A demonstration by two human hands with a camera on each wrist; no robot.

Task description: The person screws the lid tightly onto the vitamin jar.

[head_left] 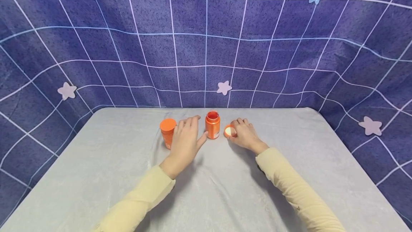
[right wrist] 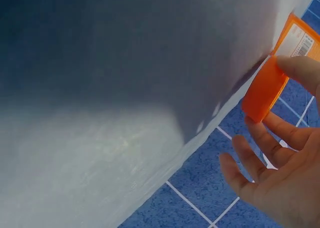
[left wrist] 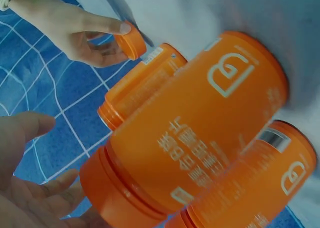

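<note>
My right hand (head_left: 244,135) pinches an orange lid (head_left: 230,131) between thumb and fingers, low over the table, its pale inside facing up in the head view. Just left of it stands an uncapped orange bottle (head_left: 212,126), upright with its mouth open. My left hand (head_left: 185,142) is held between that bottle and a capped orange bottle (head_left: 167,131), fingers extended and thumb spread. In the left wrist view, two capped bottles show, a near one (left wrist: 200,128) and another (left wrist: 260,183); the left hand mostly hides one in the head view. Whether its fingertips touch a bottle is unclear.
A grey cloth-covered table (head_left: 219,189) lies under everything. Behind it and at both sides hangs a dark blue curtain (head_left: 190,49) with a pale grid and star shapes. The bottles stand near the table's far edge.
</note>
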